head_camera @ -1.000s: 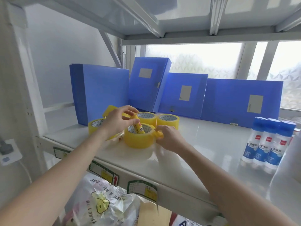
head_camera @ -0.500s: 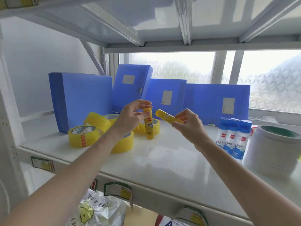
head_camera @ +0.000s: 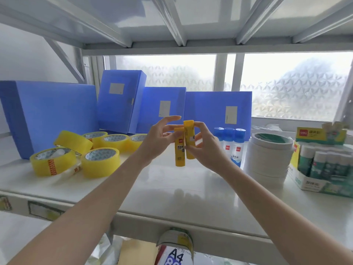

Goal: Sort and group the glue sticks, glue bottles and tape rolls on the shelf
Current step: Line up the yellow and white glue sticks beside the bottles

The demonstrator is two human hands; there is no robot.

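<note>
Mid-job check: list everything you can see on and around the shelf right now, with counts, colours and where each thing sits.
yellow tape rolls: six visible, yellow, left part of the shelf; one leans tilted on others
glue sticks: two, yellow, held upright side by side above mid-shelf
glue bottles: three, white with blue caps, right of centre, partly behind the right hand
white tape stack: one stack, white, right of the bottles
display box: one, green and white, far right, holding green-labelled sticks; count unclear
file boxes: four, blue, along the back
shelf: white
left hand: holds the lower stick
right hand: holds the taller stick
</note>
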